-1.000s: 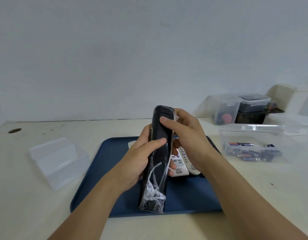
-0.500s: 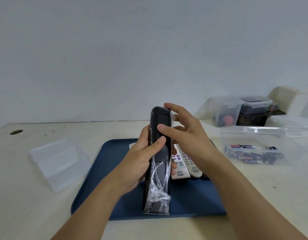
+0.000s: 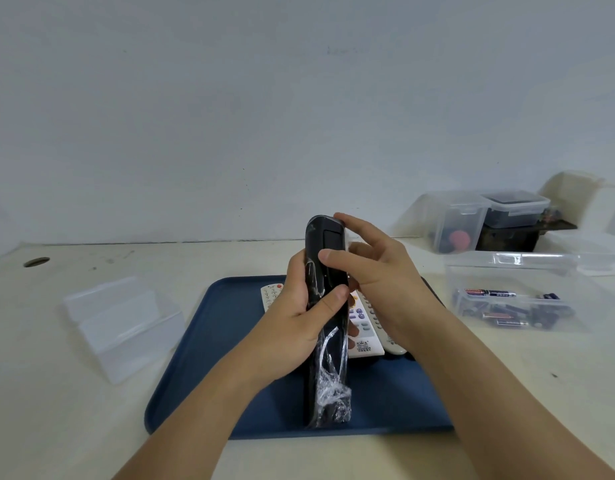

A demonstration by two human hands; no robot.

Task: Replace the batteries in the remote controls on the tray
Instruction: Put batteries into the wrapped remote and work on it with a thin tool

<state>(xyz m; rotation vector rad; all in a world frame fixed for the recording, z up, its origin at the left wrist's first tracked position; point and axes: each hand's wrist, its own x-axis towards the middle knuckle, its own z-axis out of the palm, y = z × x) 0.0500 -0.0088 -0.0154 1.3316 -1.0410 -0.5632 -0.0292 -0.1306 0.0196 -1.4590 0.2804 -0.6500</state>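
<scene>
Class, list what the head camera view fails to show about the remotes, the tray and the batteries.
1. White remotes: number and buttons, partly hidden behind the black remote and both hands.
2. Black remote's button face: turned away from the camera; plastic wrap covers it.
3. Batteries in the clear box: count and brand too small, blurred.
4. Tray far rim: hidden behind left hand and right hand.

Left hand (image 3: 292, 320) gripping upright black remote (image 3: 325, 306) (plastic-wrapped), right hand (image 3: 375, 271) fingertips touching its top, blue tray (image 3: 209, 341) below
</scene>
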